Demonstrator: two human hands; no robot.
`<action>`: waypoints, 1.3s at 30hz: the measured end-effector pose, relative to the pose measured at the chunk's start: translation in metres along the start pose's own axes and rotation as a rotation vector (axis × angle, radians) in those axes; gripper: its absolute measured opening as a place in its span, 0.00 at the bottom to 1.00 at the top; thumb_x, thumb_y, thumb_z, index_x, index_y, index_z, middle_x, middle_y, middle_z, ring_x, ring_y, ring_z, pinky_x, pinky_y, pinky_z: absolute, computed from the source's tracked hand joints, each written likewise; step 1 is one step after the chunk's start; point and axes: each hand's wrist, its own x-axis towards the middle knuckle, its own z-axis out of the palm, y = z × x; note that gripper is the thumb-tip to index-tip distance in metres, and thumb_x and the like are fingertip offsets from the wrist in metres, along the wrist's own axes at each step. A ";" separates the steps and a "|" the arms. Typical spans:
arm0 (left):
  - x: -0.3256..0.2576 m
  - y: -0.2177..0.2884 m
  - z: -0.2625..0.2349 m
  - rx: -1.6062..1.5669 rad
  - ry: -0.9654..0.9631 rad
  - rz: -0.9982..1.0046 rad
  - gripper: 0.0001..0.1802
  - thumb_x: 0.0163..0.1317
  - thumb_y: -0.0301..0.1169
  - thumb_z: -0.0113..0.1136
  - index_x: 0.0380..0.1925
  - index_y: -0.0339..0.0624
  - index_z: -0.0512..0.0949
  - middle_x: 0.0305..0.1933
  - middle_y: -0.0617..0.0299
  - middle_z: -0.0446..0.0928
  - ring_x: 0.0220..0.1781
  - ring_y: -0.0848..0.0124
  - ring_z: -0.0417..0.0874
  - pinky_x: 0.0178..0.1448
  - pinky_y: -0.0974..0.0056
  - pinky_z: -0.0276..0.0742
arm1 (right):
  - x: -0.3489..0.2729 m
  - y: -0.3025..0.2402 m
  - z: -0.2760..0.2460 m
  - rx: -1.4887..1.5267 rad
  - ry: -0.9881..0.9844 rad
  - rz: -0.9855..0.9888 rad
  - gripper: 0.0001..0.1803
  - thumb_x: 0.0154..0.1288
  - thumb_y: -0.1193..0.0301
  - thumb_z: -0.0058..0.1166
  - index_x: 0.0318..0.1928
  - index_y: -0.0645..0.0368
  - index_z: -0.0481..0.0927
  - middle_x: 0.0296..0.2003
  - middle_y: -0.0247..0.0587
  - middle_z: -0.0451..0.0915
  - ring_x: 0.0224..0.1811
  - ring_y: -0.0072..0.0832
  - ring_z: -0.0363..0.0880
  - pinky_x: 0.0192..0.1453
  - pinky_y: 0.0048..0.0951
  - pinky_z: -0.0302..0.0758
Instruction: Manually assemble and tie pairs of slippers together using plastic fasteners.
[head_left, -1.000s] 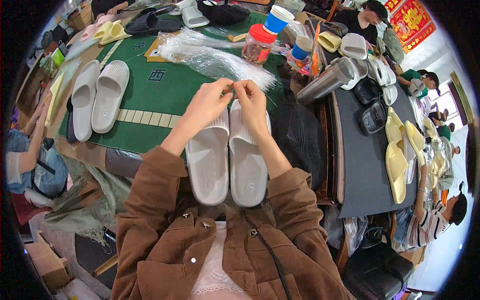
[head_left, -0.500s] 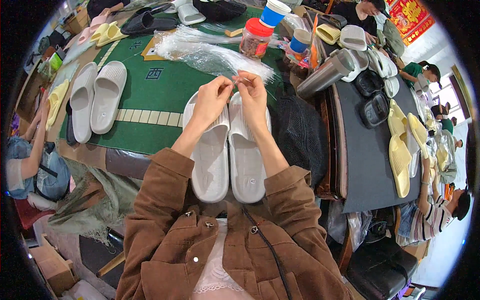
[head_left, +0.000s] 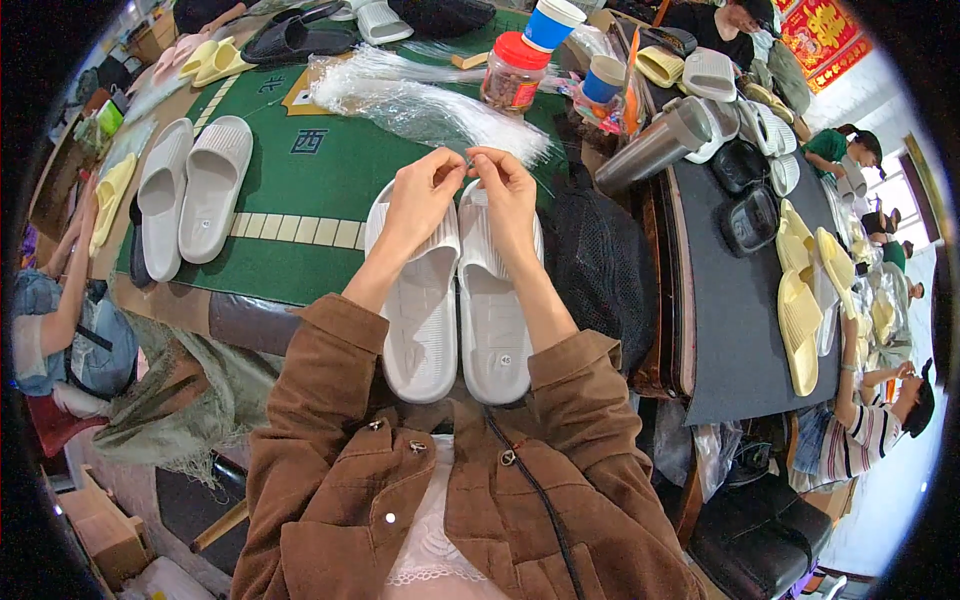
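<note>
A pair of light grey ridged slide slippers stands side by side before me, the left slipper (head_left: pixel 421 330) and the right slipper (head_left: pixel 496 320) almost touching, toes away from me. Over their toe ends my left hand (head_left: pixel 428 195) and my right hand (head_left: pixel 505 195) meet, fingertips pinched together. Between them is what looks like a thin clear plastic strand, barely visible. Just beyond lies a bundle of such clear strands (head_left: pixel 420 105), partly in a plastic bag. My hands hide much of the slipper straps.
Another grey slipper pair (head_left: pixel 215 190) sits to the left on the green mat (head_left: pixel 290 190). A red-lidded jar (head_left: pixel 514 72), paper cups and a steel flask (head_left: pixel 655 145) stand beyond my right hand. Yellow slippers (head_left: pixel 798 320) lie on the dark side table (head_left: pixel 720 350). Other people sit at both sides.
My hands stay over the slipper toes, fingertips pinched, with only a slight shift. At the right, the person in the striped shirt has raised a hand near the head.
</note>
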 end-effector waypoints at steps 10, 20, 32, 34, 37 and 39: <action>-0.001 0.001 0.002 0.007 0.071 0.064 0.06 0.60 0.25 0.56 0.35 0.33 0.78 0.28 0.56 0.79 0.28 0.71 0.78 0.35 0.67 0.73 | 0.000 0.002 0.002 -0.049 -0.015 -0.010 0.08 0.64 0.73 0.53 0.39 0.63 0.82 0.33 0.34 0.80 0.31 0.17 0.73 0.36 0.18 0.69; -0.002 -0.005 0.002 0.042 0.082 0.075 0.07 0.59 0.25 0.58 0.35 0.34 0.79 0.31 0.55 0.79 0.30 0.68 0.80 0.36 0.66 0.75 | -0.001 0.004 0.005 -0.209 -0.042 -0.119 0.10 0.64 0.72 0.53 0.41 0.61 0.84 0.37 0.40 0.80 0.39 0.26 0.78 0.41 0.24 0.74; -0.002 -0.004 0.010 0.106 0.071 0.085 0.07 0.58 0.22 0.57 0.36 0.35 0.80 0.35 0.55 0.80 0.30 0.70 0.79 0.37 0.67 0.74 | 0.001 -0.015 -0.008 0.113 0.096 -0.017 0.14 0.72 0.63 0.44 0.44 0.58 0.79 0.44 0.31 0.79 0.45 0.17 0.75 0.36 0.20 0.74; -0.002 -0.007 0.007 0.152 0.070 0.092 0.07 0.57 0.22 0.57 0.36 0.36 0.80 0.33 0.55 0.80 0.28 0.69 0.78 0.36 0.67 0.74 | -0.002 -0.046 -0.009 0.234 0.110 -0.061 0.14 0.73 0.62 0.42 0.42 0.58 0.77 0.43 0.35 0.79 0.47 0.20 0.76 0.37 0.22 0.77; -0.002 -0.002 0.006 0.192 0.057 0.098 0.07 0.58 0.23 0.56 0.36 0.36 0.80 0.33 0.56 0.79 0.29 0.67 0.77 0.36 0.66 0.73 | -0.021 -0.115 -0.023 0.358 0.138 -0.138 0.14 0.75 0.63 0.38 0.41 0.58 0.73 0.41 0.40 0.79 0.45 0.26 0.79 0.35 0.22 0.78; -0.003 -0.002 0.005 0.209 0.057 0.099 0.07 0.58 0.23 0.56 0.36 0.37 0.80 0.32 0.57 0.79 0.30 0.67 0.77 0.37 0.66 0.73 | -0.045 -0.163 -0.045 0.366 0.107 -0.184 0.13 0.75 0.63 0.37 0.41 0.58 0.72 0.36 0.41 0.78 0.37 0.26 0.80 0.29 0.21 0.76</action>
